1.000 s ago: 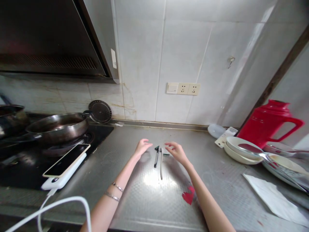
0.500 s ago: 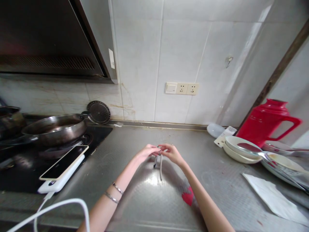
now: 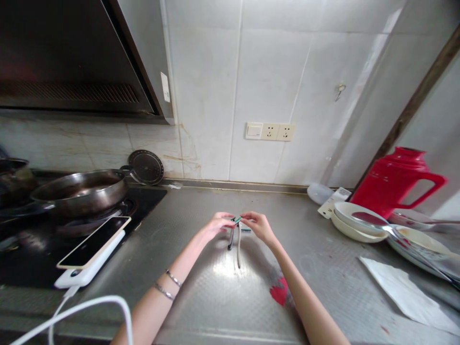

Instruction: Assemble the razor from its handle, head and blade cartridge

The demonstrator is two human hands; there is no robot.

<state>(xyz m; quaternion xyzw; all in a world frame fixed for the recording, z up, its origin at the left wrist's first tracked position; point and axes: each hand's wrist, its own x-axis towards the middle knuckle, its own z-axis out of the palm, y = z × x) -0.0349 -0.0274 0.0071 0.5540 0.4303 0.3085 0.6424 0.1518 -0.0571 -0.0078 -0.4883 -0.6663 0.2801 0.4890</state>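
Note:
My left hand (image 3: pixel 220 223) and my right hand (image 3: pixel 257 224) meet over the middle of the metal counter, fingertips pinched. Between them is a small thin green strip (image 3: pixel 237 220), too small to identify; both hands seem to grip it. A second green piece (image 3: pixel 246 230) shows beneath my right fingers. Below my hands are a grey cord-like strip (image 3: pixel 239 251) and a shorter dark one (image 3: pixel 230 239) with a dark end. Their upper ends are hidden near my fingers, so I cannot tell whether they join the green strip.
On the left, a phone (image 3: pixel 95 242) rests on a white power bank beside a pan (image 3: pixel 82 191) on the stove. A white cable (image 3: pixel 104 299) loops at the front left. To the right stand a red thermos jug (image 3: pixel 395 179), stacked bowls (image 3: pixel 354 230) and a white paper (image 3: pixel 402 290).
My hands have spread slightly apart and turned a little, so the green strip between them and the green piece below now show. The rest of the counter looks the same.

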